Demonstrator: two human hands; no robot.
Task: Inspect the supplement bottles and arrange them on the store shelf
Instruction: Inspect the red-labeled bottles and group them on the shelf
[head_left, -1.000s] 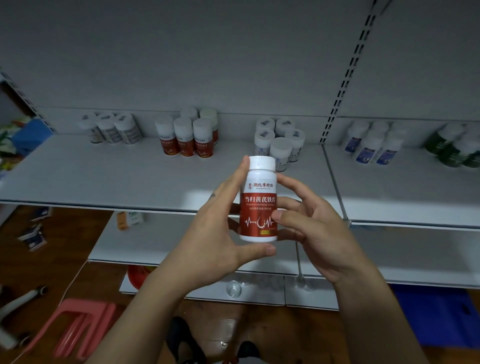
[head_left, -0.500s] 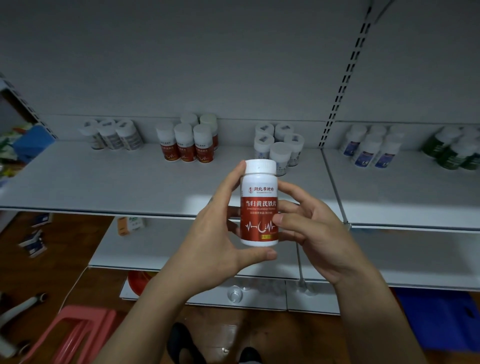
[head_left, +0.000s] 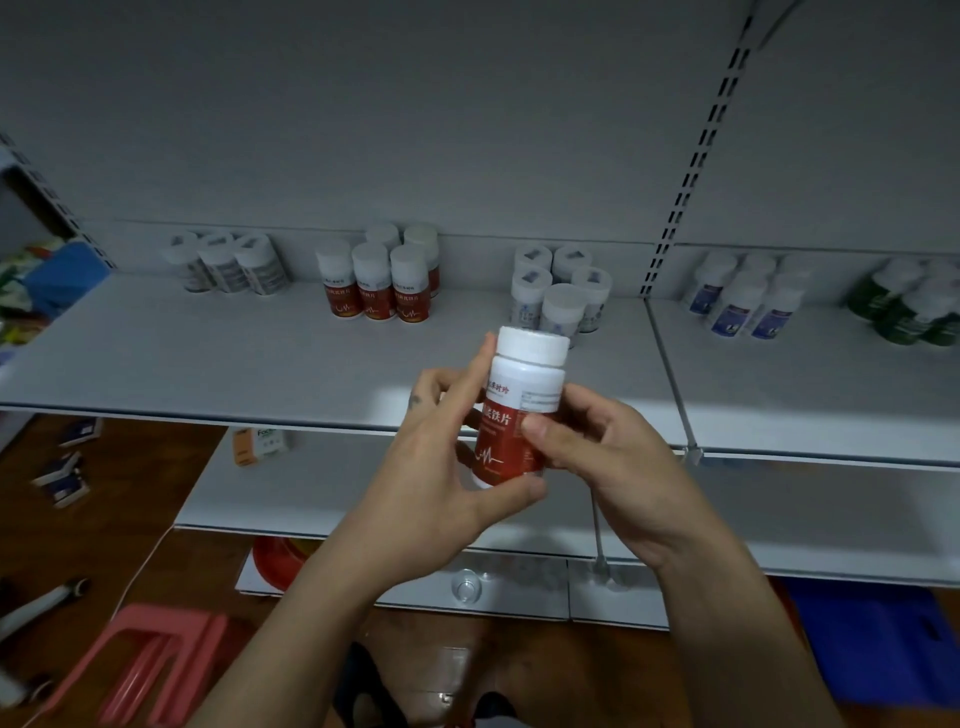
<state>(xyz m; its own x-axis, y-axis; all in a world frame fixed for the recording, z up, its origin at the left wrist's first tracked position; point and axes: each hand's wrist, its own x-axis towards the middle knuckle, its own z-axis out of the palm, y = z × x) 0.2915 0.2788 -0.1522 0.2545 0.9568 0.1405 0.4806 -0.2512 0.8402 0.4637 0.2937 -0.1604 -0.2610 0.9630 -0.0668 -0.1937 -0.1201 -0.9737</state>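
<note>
A white supplement bottle with a red label (head_left: 519, 395) is held upright in front of the shelf by both hands. My left hand (head_left: 441, 473) grips its left side and base, index finger up along the cap. My right hand (head_left: 602, 457) clasps its right side, thumb across the label. Behind it on the white shelf (head_left: 260, 364) stand several matching red-label bottles (head_left: 376, 283), a row of grey-label bottles (head_left: 228, 262) on the left and a cluster of white bottles (head_left: 558, 291) in the middle.
Blue-label bottles (head_left: 740, 304) and green bottles (head_left: 911, 306) stand on the right shelf section. A lower shelf (head_left: 322, 493) carries an orange-and-white box (head_left: 257, 444). On the wooden floor are a pink stool (head_left: 150, 660), small boxes (head_left: 65, 470) and a blue mat (head_left: 878, 639).
The bottle has been turned in my hands, so its label faces more to the left, and my right thumb has come onto the label. The view dropped slightly.
</note>
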